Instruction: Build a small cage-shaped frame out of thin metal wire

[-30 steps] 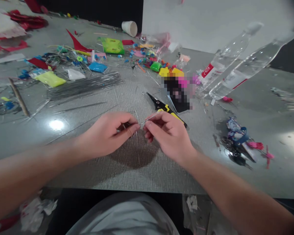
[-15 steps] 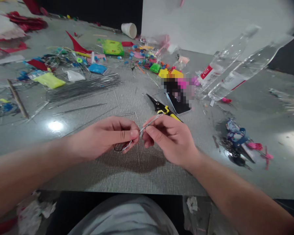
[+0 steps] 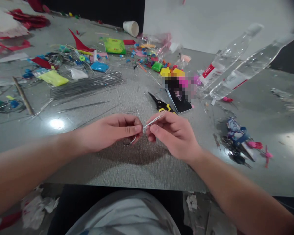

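Observation:
Between my two hands, above the near part of the table, is a length of twisted silvery wire [image 3: 154, 121]. My left hand [image 3: 123, 129] is closed, pinching the wire between thumb and finger, and a bent loop of it hangs below those fingers. My right hand [image 3: 173, 134] grips the same wire between thumb and fingers, with the doubled end slanting up to the right past the index finger. Just beyond my right hand lie black pliers with yellow handles [image 3: 160, 103]. A dark phone [image 3: 180, 100] rests beside them, partly blurred out.
A bundle of thin straight wires [image 3: 88, 86] lies behind my left hand. Colourful packets and small bits spread across the back, near a yellow packet [image 3: 54, 78]. Two clear bottles [image 3: 225, 65] stand at the right. Keys [image 3: 232, 148] lie on the table [image 3: 127, 178].
Both hands have shifted slightly to the right in view, still pinching the wire. The loop under my left hand shows less. The whole scene has moved a little as the camera turned.

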### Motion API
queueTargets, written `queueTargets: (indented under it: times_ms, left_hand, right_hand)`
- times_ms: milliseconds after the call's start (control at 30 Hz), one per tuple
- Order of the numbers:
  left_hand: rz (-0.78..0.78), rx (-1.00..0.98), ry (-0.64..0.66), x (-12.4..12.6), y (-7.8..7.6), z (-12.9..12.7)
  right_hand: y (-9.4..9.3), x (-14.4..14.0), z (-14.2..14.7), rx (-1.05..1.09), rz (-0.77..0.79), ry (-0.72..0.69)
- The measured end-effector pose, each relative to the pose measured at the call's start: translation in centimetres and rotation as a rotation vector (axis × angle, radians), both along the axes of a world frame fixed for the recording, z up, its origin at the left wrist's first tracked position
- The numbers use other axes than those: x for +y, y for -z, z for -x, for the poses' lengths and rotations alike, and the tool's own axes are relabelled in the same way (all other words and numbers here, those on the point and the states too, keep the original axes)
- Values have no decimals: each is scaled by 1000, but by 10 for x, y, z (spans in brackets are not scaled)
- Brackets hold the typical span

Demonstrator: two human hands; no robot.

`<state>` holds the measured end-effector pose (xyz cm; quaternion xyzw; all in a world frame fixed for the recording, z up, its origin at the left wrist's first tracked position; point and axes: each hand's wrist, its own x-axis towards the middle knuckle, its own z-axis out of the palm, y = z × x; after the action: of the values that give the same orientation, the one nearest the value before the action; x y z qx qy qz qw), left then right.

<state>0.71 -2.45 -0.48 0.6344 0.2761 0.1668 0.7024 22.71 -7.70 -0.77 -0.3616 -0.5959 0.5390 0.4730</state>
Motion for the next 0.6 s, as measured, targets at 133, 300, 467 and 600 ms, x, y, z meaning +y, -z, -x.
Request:
queueTargets:
  times_ms: [133, 300, 467, 600]
  left_hand:
    - [-171, 119, -34, -3, -3, -1]
    - [-374, 167, -155, -8, -1, -7]
    - [-446, 133, -204, -9, 0, -9]
    - [-402, 142, -174, -9, 1, -7]
  right_hand:
    - [3, -3, 1, -116, -58, 71]
    - [7, -2, 4, -109, -24, 108]
    - [8, -3, 7, -122, -15, 105]
    - [7, -5, 7, -154, -3, 91]
